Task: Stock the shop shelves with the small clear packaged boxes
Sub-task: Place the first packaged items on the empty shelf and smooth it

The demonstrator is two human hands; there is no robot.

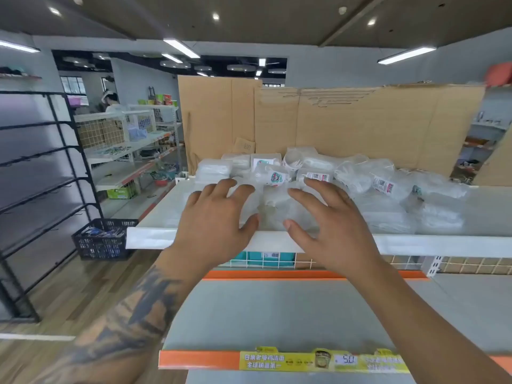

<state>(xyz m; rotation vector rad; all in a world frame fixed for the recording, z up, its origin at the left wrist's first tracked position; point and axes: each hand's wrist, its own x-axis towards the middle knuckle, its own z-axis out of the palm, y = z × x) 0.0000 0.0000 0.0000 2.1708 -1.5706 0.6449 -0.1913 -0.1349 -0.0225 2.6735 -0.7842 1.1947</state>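
- Cardboard sheets (360,128): stand upright behind the top shelf and form its backdrop.
- Top shelf (171,217): a white board with a raised front lip; it carries the stock along its rear and right portions, while its near-left corner shows bare surface.
- Row of clear packages (357,178): transparent wrapped goods with small printed labels, lying crowded and touching one another along the shelf.
- Left hand (213,217) and right hand (329,220): both spread with relaxed, uncurled fingers, set to either side of one package and closed on nothing; whether the fingertips touch it cannot be told.
- Small clear packaged box (273,209): lies on the top shelf just behind the front lip, between the two hands.
- Handling, as judged: the pack is probably light, with a thin, glossy film that is slippery and may dent. It is best taken by opposite side walls with light, even pressure, or nudged flat-palmed into line, away from the lip.
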